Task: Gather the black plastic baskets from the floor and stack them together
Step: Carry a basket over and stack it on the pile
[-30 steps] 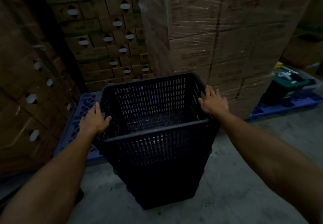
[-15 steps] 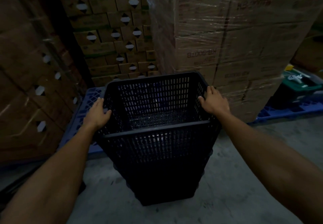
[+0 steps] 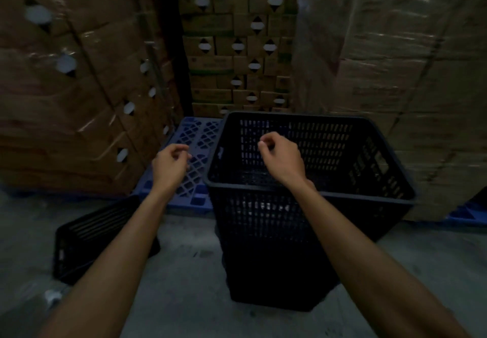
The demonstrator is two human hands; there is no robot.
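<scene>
A tall stack of black plastic baskets (image 3: 295,227) stands upright on the concrete floor, right of centre. Another black basket (image 3: 87,235) lies tipped on its side on the floor at the left, partly hidden by my left forearm. My left hand (image 3: 171,166) hovers left of the stack, over the blue pallet, with fingers loosely curled and nothing in it. My right hand (image 3: 280,159) hangs above the open top basket, fingers curled, touching nothing.
A blue plastic pallet (image 3: 195,137) lies behind the stack. Wrapped cardboard boxes (image 3: 395,60) tower on the right, more cartons (image 3: 68,87) on the left and at the back. A small pale object (image 3: 52,296) lies on the floor at the lower left.
Both hands have let go of the top basket's sides and drawn inward, fingers curling. The view has swung left, bringing the tipped basket on the floor into sight.
</scene>
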